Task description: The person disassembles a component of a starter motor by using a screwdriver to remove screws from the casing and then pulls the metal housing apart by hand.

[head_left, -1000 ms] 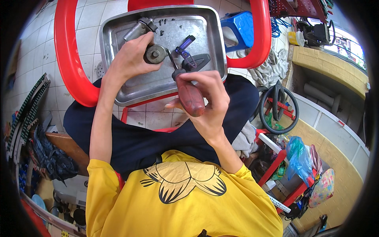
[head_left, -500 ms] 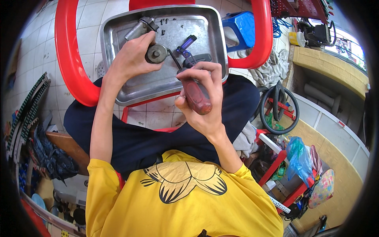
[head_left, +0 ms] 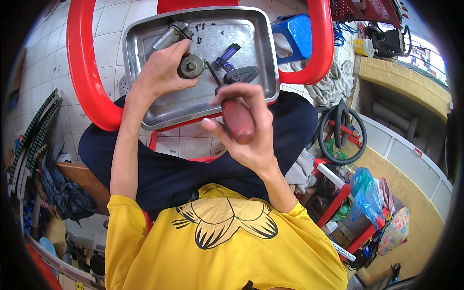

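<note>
My left hand (head_left: 164, 70) is closed around a round grey metal part (head_left: 192, 66), its flat end with a raised centre turned up. In my right hand (head_left: 253, 128) is a screwdriver (head_left: 238, 123) with a dark red handle. My fingers curl over the handle while the thumb stands off to the left. The dark shaft slants up-left, and its tip meets the right edge of the metal part. Both hands are over a metal tray (head_left: 159, 116). Beyond my left hand in the tray lies a silver cylindrical metal part (head_left: 169, 37).
Several small dark screws (head_left: 199, 39) are scattered in the tray. A purple tool (head_left: 227, 55) and a flat black piece (head_left: 249, 74) lie at its right. Red chair arms (head_left: 84, 63) flank the tray. A blue stool (head_left: 297, 36) stands beyond, right.
My right thumb has moved away from the handle and the fingers have shifted around it. The handle's end has swung slightly left. My left hand and the metal part look unchanged.
</note>
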### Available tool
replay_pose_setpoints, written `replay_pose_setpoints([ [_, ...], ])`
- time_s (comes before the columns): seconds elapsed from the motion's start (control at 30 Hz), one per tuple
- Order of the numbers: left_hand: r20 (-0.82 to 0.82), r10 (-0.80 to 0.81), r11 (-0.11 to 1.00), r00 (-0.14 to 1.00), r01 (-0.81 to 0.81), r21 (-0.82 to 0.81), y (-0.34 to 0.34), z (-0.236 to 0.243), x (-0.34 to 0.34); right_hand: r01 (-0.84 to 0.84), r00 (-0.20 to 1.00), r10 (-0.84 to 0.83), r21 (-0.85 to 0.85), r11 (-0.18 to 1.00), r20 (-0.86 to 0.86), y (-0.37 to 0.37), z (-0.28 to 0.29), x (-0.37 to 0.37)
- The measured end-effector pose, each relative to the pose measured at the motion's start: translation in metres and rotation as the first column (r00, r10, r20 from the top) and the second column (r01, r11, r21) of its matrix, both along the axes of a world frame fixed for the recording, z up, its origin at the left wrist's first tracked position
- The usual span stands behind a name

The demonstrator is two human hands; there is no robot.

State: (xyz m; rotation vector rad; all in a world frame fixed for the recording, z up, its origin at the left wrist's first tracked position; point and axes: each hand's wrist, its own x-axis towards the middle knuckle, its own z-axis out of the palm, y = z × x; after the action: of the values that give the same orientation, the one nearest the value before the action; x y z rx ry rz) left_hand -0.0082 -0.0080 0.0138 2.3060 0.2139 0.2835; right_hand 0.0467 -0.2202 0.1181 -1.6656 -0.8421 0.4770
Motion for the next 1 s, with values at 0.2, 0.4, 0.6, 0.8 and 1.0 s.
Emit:
replay_pose_setpoints([
  [0.2,-0.008,0.015,1.000,1.000,-0.015,0.000,0.000,0.000,0.000,0.042,0.955,0.004,-0.149,0.988,0.297,-0.002,0.004,0.004],
  [0.4,-0.007,0.009,1.000,1.000,-0.009,0.006,0.001,-0.002,0.000,-0.114,0.972,0.128,-0.083,0.990,0.197,-0.014,-0.013,0.017],
  [0.6,-0.007,0.008,1.000,1.000,-0.008,0.011,0.000,-0.001,0.000,-0.045,0.977,0.062,-0.087,0.995,0.202,-0.005,-0.002,0.018],
  [0.8,-0.022,-0.001,1.000,1.000,0.002,0.014,0.001,0.000,-0.001,-0.163,0.962,0.161,-0.008,0.987,0.219,0.000,-0.008,0.024],
  [1.0,-0.004,-0.002,1.000,1.000,0.002,0.025,0.001,0.000,-0.002,-0.061,0.973,0.076,-0.075,0.995,0.218,-0.004,-0.005,0.013],
])
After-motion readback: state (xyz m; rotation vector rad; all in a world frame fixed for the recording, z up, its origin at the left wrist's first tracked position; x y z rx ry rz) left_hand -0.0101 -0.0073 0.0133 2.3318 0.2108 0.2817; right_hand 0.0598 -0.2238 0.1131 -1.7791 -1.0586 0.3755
